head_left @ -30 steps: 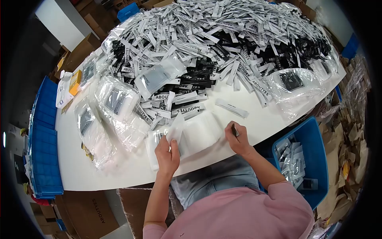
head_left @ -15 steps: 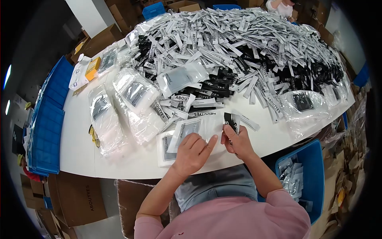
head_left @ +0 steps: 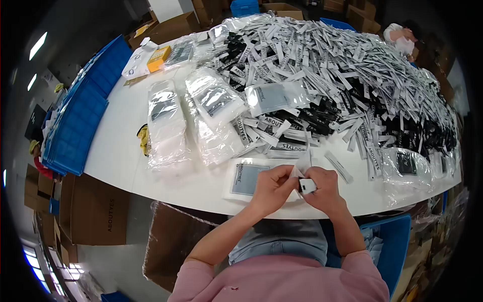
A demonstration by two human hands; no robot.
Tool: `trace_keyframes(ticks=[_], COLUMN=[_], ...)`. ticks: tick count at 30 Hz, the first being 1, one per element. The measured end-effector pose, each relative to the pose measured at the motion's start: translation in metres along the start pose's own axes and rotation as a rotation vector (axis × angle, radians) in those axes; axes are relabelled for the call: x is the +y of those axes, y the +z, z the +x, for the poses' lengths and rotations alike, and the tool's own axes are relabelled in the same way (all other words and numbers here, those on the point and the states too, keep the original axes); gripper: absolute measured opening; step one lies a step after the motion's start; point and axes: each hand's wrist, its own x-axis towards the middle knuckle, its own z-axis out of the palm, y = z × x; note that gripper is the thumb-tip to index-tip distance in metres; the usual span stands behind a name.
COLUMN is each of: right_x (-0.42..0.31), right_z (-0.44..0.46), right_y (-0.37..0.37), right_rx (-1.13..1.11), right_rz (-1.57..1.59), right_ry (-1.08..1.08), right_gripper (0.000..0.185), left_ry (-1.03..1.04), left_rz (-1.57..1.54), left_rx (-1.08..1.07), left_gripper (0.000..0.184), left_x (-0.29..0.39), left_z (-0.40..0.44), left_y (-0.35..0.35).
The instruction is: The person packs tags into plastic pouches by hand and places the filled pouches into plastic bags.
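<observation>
At the left hand's (head_left: 274,190) pouch (head_left: 303,165), the right hand (head_left: 324,190) holds sachets (head_left: 307,186).

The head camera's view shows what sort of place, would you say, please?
Probably a packing workshop: a heap of slim printed packets covers much of the white table, bundled clear bags lie nearby, and a large cardboard box stands beside the table.

Tabletop (head_left: 123,156) bright, even, shadows soft. Ceiling tubes (head_left: 37,45) and lower-left window (head_left: 36,268) blown out, window fringed blue. Glare on plastic bags (head_left: 166,113). Film (head_left: 303,165) in my fingers (head_left: 287,185) hazy. Strong fisheye: table edge bows, corners black.
</observation>
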Motion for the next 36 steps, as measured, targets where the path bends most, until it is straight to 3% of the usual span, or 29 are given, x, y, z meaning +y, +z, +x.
trace_keyframes(ticks=[2,3,7,9,11,13,15,17,18,19,21,22,23,25,28,29,30,32,33,36], right_x=[-0.003,-0.001,-0.011,-0.016,-0.023,-0.033,-0.027,-0.022,-0.022,-0.022,0.000,0.007,0.011,0.011,0.001,-0.008,-0.008,-0.001,0.010,0.029], right_z=[0.003,0.005,0.017,0.015,0.016,0.019,0.018,0.021,0.023,0.025,0.022,0.023,0.024,0.029,0.029,0.021,0.023,0.021,0.018,0.011], right_y=[0.000,0.000,0.005,0.000,0.001,-0.003,0.005,0.008,0.008,0.008,0.002,0.007,0.010,0.013,0.025,0.024,0.026,0.032,0.039,0.050], right_rx=[0.001,-0.009,0.113,-0.005,-0.016,-0.120,-0.023,0.059,0.105,0.156,0.206,0.252,0.250,0.338,0.402,0.238,0.242,0.150,0.158,0.193], right_rz=[0.157,0.165,0.033,-0.179,-0.167,-0.205,-0.120,-0.035,-0.036,-0.037,-0.158,-0.137,-0.144,0.039,-0.027,-0.011,-0.016,0.315,0.311,0.843], right_ry=[0.052,0.041,0.008,-0.012,-0.082,-0.094,-0.078,-0.063,-0.070,-0.075,-0.048,0.031,0.033,0.306,-0.037,0.085,0.082,0.422,0.426,0.675], right_gripper=[0.017,0.017,0.017,0.014,0.016,0.018,0.018,0.018,0.016,0.015,0.013,0.012,0.012,0.012,0.042,0.044,0.044,0.039,0.039,0.035], left_ry=[-0.138,-0.133,0.109,0.143,0.176,0.344,0.352,0.156,0.124,0.124,0.465,0.785,0.786,0.931,0.786,0.761,0.768,0.725,0.822,0.997], left_rz=[-0.589,-0.588,-0.081,-0.005,0.070,0.180,0.145,0.199,0.266,0.264,0.365,0.639,0.632,0.731,0.780,0.764,0.761,0.583,0.619,0.696], left_rx=[-0.060,-0.044,0.100,0.088,0.075,0.200,0.205,0.067,-0.069,-0.070,0.340,0.379,0.378,0.440,0.555,0.560,0.561,0.453,0.394,0.339], left_gripper=[0.026,0.026,0.024,0.023,0.021,0.021,0.032,0.039,0.043,0.043,0.046,0.050,0.050,0.055,0.056,0.057,0.057,0.052,0.054,0.052], left_x=[-0.010,-0.013,-0.013,-0.012,-0.015,-0.021,-0.019,-0.006,0.000,0.001,0.002,0.009,0.012,0.016,0.016,0.018,0.018,0.016,0.011,-0.014], left_z=[0.004,0.004,0.009,0.015,0.023,0.032,0.035,0.033,0.030,0.030,0.033,0.035,0.037,0.042,0.056,0.057,0.057,0.048,0.045,0.041], left_y=[-0.001,0.001,0.008,0.000,-0.008,-0.014,-0.013,-0.015,-0.018,-0.019,-0.020,-0.024,-0.024,-0.019,-0.020,-0.018,-0.016,-0.007,-0.003,0.016])
